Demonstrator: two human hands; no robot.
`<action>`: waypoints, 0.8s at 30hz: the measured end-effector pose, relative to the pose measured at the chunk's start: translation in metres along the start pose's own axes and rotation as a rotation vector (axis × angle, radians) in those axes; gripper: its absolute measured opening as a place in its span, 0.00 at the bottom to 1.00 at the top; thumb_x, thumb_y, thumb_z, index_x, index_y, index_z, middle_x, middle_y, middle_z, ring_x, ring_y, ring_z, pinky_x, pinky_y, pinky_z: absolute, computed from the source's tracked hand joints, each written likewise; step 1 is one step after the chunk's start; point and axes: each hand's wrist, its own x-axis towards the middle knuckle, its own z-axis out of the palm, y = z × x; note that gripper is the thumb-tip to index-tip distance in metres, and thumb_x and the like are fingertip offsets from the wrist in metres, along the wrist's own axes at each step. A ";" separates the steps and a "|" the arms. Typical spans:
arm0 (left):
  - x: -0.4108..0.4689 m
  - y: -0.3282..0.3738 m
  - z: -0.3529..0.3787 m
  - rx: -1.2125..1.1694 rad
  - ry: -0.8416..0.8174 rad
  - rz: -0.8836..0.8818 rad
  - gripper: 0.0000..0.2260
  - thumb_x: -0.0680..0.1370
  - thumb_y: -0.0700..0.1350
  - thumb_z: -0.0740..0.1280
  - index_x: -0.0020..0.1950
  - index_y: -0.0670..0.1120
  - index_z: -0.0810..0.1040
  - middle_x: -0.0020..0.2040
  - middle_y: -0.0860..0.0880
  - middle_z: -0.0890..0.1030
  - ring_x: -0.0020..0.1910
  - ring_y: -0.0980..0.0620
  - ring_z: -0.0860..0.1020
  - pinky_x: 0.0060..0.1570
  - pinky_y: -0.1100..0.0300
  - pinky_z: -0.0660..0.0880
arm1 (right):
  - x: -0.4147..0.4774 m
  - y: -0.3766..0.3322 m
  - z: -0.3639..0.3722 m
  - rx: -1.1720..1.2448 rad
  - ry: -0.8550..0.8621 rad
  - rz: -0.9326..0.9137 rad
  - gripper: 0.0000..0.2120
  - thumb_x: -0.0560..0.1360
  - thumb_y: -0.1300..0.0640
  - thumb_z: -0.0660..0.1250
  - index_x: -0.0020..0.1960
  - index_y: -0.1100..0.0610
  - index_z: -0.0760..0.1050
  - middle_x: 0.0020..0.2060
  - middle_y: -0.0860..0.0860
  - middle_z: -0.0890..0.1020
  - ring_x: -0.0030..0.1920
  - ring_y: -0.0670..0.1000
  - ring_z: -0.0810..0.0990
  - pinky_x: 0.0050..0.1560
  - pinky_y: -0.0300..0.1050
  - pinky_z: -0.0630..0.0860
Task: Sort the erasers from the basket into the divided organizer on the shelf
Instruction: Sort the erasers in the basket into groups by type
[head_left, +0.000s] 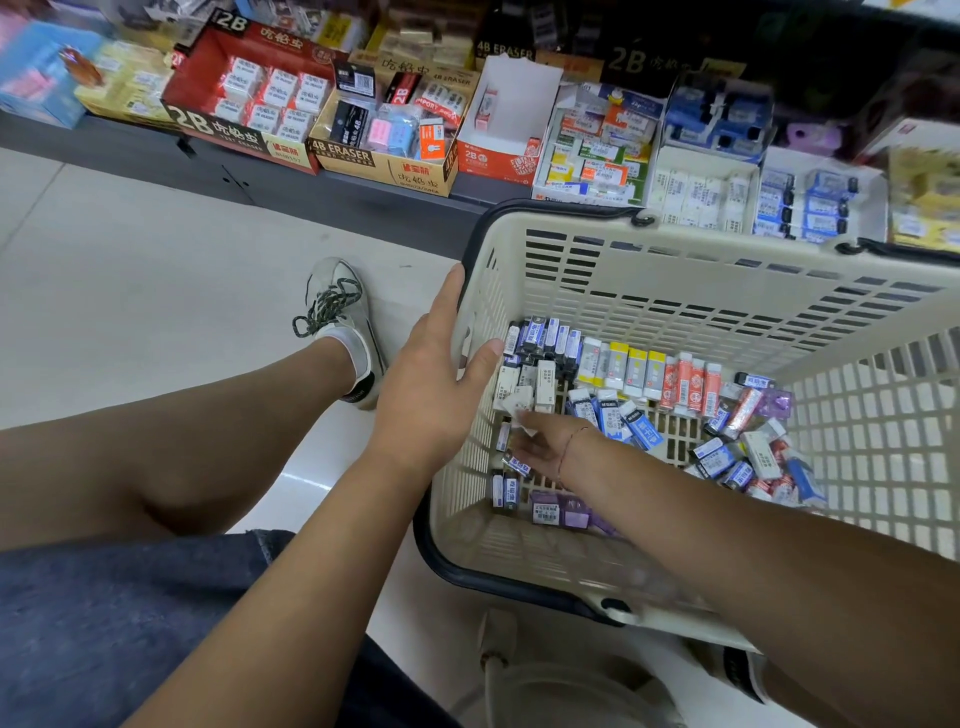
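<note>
Right hand (540, 447) deep in the basket (675, 249), and this pick looks shaky!
Its fingertips are at a white eraser (521, 407) by the left wall, but it's a blur and I can't tell whether they're clamped on it or merely touching. The erasers (649, 374) lie packed and loose on the slotted floor, so a hurried grab may well drag neighbours up or drop one. Left hand (436, 384) steadies the rim, fingers straight and together outside, thumb inside; if it eases off, the basket could tip or slide. Beyond, the organizer (759, 171) on the shelf sits among look-alike boxes, so it's easy to land a white one in the wrong compartment.
</note>
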 end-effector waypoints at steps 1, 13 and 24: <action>0.000 0.000 0.000 -0.002 0.000 -0.001 0.30 0.80 0.54 0.62 0.77 0.61 0.51 0.71 0.55 0.69 0.67 0.55 0.70 0.60 0.59 0.69 | 0.000 0.001 0.001 0.045 -0.019 0.015 0.06 0.76 0.63 0.68 0.44 0.64 0.72 0.34 0.57 0.75 0.33 0.50 0.75 0.37 0.44 0.81; -0.001 0.003 -0.001 -0.016 -0.002 -0.017 0.30 0.80 0.54 0.62 0.77 0.61 0.50 0.72 0.55 0.68 0.68 0.55 0.69 0.63 0.56 0.70 | 0.003 0.002 0.007 0.158 -0.021 0.021 0.07 0.78 0.62 0.63 0.44 0.65 0.72 0.40 0.59 0.79 0.35 0.52 0.79 0.46 0.48 0.79; -0.001 0.003 -0.001 -0.025 0.000 -0.020 0.30 0.79 0.54 0.63 0.77 0.62 0.51 0.73 0.57 0.67 0.69 0.57 0.69 0.64 0.55 0.70 | 0.011 0.004 0.012 0.199 0.079 0.011 0.11 0.77 0.61 0.67 0.37 0.63 0.71 0.16 0.53 0.74 0.15 0.45 0.72 0.16 0.34 0.69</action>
